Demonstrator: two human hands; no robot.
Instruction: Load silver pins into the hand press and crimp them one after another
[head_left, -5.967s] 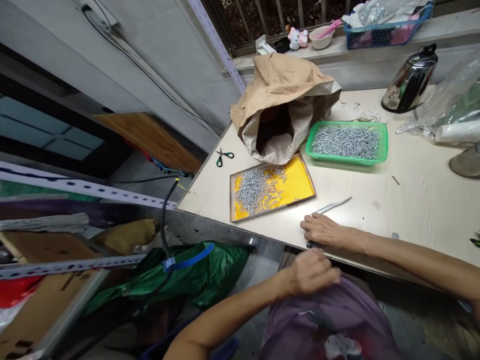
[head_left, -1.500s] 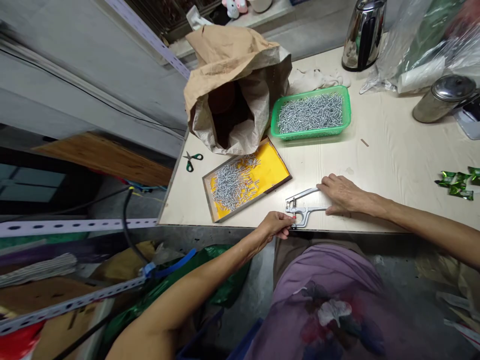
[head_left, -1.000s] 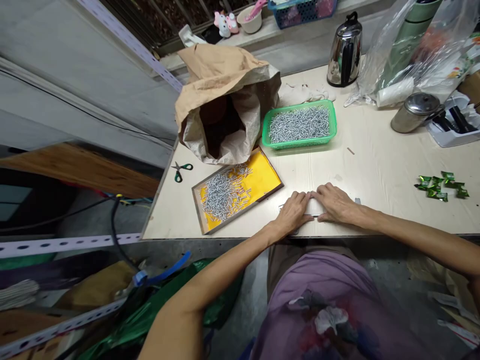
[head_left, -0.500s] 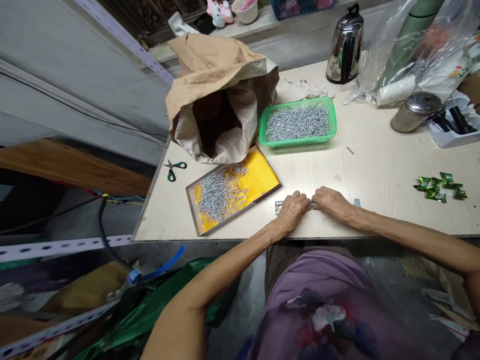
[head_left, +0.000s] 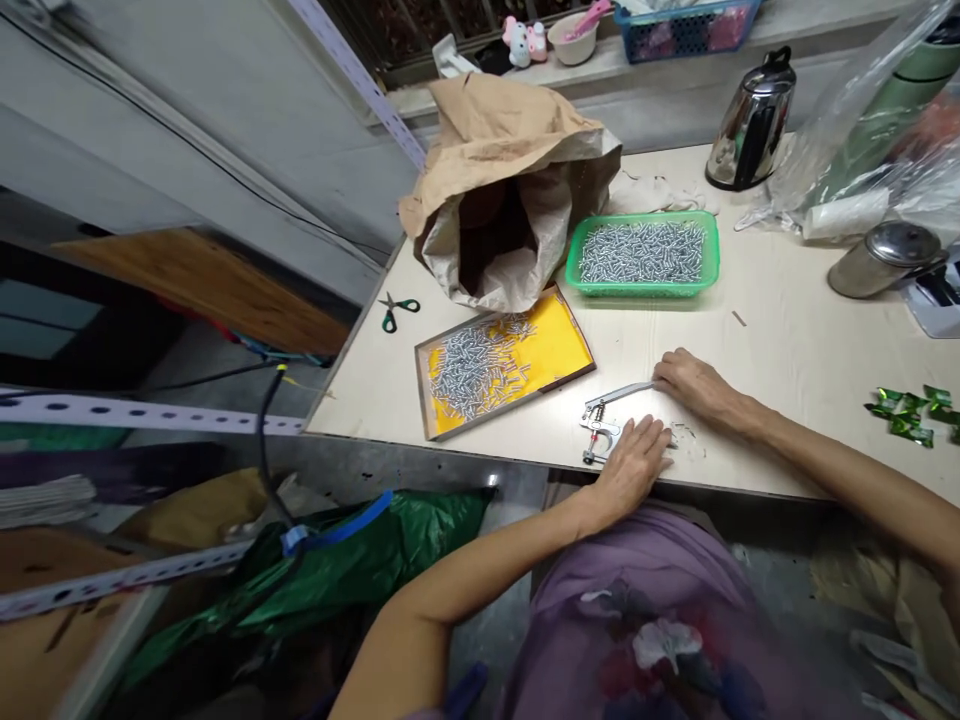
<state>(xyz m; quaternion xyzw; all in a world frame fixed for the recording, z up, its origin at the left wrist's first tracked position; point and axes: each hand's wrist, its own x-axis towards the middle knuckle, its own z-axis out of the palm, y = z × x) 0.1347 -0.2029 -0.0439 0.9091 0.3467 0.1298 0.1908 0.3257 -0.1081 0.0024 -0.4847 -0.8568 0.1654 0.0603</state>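
Observation:
A metal hand-press tool [head_left: 602, 430] lies on the table near its front edge, its long lever [head_left: 621, 393] raised at an angle. My left hand [head_left: 636, 460] rests on the tool's lower body, pressing it to the table, with the fingers partly hiding it. The lever's far end is in the closed fingers of my right hand [head_left: 691, 383]. To the left, a shallow tray [head_left: 571, 378] with a yellow base holds a pile of small metal pins [head_left: 469, 375]. Behind, a green basket [head_left: 645, 291] is filled with similar metal pins [head_left: 641, 252].
A large open paper sack [head_left: 517, 120] stands behind the tray. Green-handled scissors [head_left: 397, 310] lie at the left. A steel kettle [head_left: 752, 125], a metal cup [head_left: 885, 262] and green foil packets [head_left: 911, 412] are at the right. The table [head_left: 780, 400] ends close to my body.
The view has shifted left. My hands have moved apart, and the tool's lever has swung up, with my right hand at its end and my left hand flatter on the body.

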